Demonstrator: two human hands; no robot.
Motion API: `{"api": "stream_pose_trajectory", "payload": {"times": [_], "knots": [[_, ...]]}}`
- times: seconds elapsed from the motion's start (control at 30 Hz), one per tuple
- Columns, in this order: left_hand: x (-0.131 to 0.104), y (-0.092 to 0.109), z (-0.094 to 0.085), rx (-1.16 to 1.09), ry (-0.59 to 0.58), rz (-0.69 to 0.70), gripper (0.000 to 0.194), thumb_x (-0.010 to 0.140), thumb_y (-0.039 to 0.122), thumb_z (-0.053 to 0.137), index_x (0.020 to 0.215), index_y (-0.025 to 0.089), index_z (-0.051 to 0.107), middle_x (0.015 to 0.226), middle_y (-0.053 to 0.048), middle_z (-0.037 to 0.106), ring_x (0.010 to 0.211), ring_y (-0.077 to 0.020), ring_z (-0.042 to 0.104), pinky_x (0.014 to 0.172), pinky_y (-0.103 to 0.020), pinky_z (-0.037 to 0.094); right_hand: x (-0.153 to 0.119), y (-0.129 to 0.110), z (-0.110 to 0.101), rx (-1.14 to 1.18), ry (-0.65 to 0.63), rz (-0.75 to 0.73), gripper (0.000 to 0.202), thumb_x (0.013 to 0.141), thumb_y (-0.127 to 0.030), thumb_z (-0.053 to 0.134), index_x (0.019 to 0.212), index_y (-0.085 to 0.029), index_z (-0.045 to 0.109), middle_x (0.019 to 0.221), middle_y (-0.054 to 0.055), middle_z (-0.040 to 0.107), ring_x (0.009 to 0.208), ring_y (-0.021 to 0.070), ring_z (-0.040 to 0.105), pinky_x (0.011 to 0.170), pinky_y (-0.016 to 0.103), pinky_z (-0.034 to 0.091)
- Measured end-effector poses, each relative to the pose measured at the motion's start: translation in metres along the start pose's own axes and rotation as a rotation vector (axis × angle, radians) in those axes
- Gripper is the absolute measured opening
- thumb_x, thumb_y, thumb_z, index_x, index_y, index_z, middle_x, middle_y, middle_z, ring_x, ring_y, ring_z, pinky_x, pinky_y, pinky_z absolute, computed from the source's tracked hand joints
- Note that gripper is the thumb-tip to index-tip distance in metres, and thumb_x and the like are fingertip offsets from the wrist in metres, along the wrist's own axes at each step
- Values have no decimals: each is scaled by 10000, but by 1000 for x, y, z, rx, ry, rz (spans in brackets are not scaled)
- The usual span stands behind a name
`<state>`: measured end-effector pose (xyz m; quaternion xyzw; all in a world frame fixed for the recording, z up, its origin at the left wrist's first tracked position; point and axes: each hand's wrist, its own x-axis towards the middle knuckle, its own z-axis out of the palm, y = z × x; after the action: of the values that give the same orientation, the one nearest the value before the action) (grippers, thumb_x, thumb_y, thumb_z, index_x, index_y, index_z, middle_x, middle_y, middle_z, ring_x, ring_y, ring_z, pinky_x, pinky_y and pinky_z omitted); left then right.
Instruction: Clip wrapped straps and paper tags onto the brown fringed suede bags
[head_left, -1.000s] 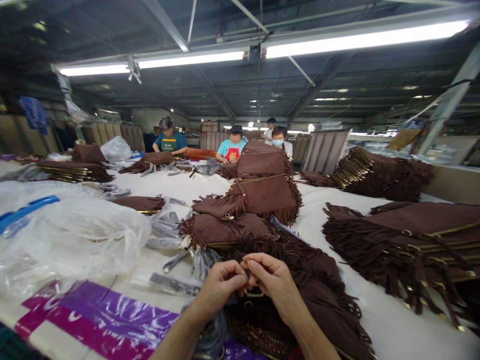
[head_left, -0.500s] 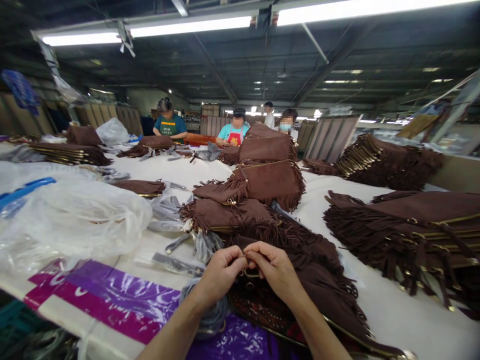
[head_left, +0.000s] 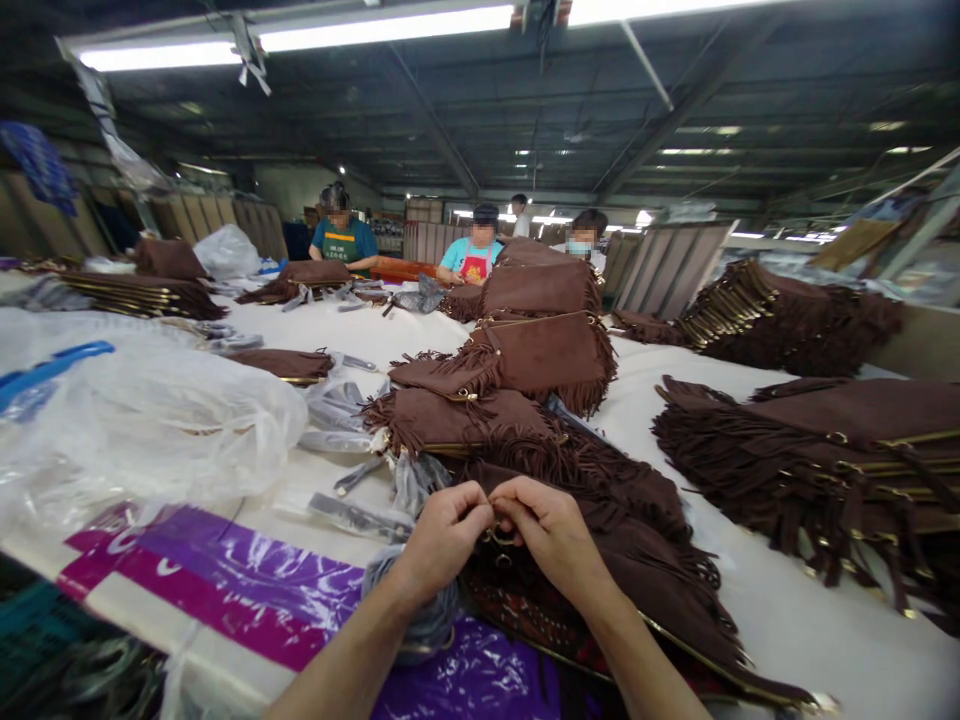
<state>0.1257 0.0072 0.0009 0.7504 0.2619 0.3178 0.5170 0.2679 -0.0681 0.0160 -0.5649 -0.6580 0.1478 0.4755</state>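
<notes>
Over a brown fringed bag [head_left: 645,570], my left hand [head_left: 446,535] and my right hand [head_left: 551,525] meet fingertip to fingertip. Both are closed in a pinch, and whatever sits between the fingertips is too small and covered to name. A gold-coloured metal fitting [head_left: 502,542] shows just beneath the fingers, against the dark opening of the bag. The bag has a gold zip edge and a patterned dark red inside. Under my left wrist lies a bundle of grey cord-like material [head_left: 426,635]. More brown fringed bags [head_left: 465,415] are heaped right beyond my hands.
Stacked fringed bags [head_left: 885,410] lie at the right, and clear plastic bags [head_left: 187,420] at the left. Purple printed plastic [head_left: 255,565] covers the near left edge. Wrapped strips [head_left: 360,517] lie beside it. Co-workers, among them a person in a green apron [head_left: 343,245], are across the white table [head_left: 787,610].
The view has shifted slightly. My hands keep the same pinch over the bag, with only a small shift of the fingers. A person in the background has moved left.
</notes>
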Motion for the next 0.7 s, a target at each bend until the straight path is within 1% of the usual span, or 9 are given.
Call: {"api": "stream_pose_trajectory", "payload": {"times": [0.1, 0.17, 0.33, 0.43, 0.53, 0.6, 0.63, 0.7], "knots": [[-1, 2, 0, 29, 29, -6, 199, 788, 274, 468, 618, 173, 495, 616, 31, 470, 635, -124, 433, 603, -236, 324, -1, -1, 1, -98, 19, -103, 236, 936, -166, 463, 740, -194, 591, 661, -21, 535, 607, 133, 518, 585, 221, 384], [-2, 2, 1, 39, 32, 2, 210, 789, 285, 467, 611, 175, 485, 613, 30, 466, 631, -126, 430, 601, -239, 324, -1, -1, 2, -142, 35, -139, 240, 938, -146, 445, 730, -195, 556, 674, -19, 516, 625, 138, 504, 599, 233, 368], [-4, 1, 2, 73, 81, 8, 227, 802, 289, 453, 602, 180, 458, 604, 32, 447, 625, -128, 424, 595, -244, 312, -4, -2, 10, -215, 56, -150, 250, 943, -131, 399, 738, -197, 525, 702, -6, 503, 648, 152, 499, 600, 249, 357], [-3, -3, 4, 88, 100, 1, 239, 808, 296, 453, 598, 182, 447, 604, 33, 438, 624, -128, 417, 592, -245, 306, -4, -3, 14, -252, 52, -142, 259, 940, -129, 381, 750, -194, 544, 717, 10, 529, 664, 165, 517, 611, 259, 373], [1, -5, 6, 56, 106, -10, 236, 807, 299, 459, 602, 183, 450, 610, 30, 448, 630, -130, 423, 595, -241, 324, -2, -3, 15, -252, 36, -134, 266, 934, -127, 383, 773, -190, 586, 735, 26, 569, 678, 173, 540, 627, 265, 403], [1, 0, 1, 34, 79, -18, 223, 812, 294, 454, 621, 181, 474, 618, 25, 473, 636, -134, 444, 603, -240, 351, -1, -3, 14, -217, 23, -136, 263, 937, -137, 401, 810, -194, 624, 750, 31, 604, 692, 175, 566, 639, 264, 432], [-2, 5, -4, 38, 55, -12, 202, 818, 287, 449, 660, 176, 506, 647, 17, 506, 657, -139, 467, 622, -241, 374, -1, -4, 12, -196, 28, -138, 249, 938, -144, 417, 854, -196, 645, 782, 36, 630, 718, 179, 587, 661, 265, 452], [-12, 18, -20, 120, -9, 33, 156, 824, 267, 457, 831, 168, 578, 790, -10, 591, 758, -158, 527, 705, -254, 422, -3, -7, 9, -165, 73, -145, 228, 938, -149, 449, 1005, -195, 662, 923, 59, 674, 840, 195, 626, 760, 278, 488]]}}
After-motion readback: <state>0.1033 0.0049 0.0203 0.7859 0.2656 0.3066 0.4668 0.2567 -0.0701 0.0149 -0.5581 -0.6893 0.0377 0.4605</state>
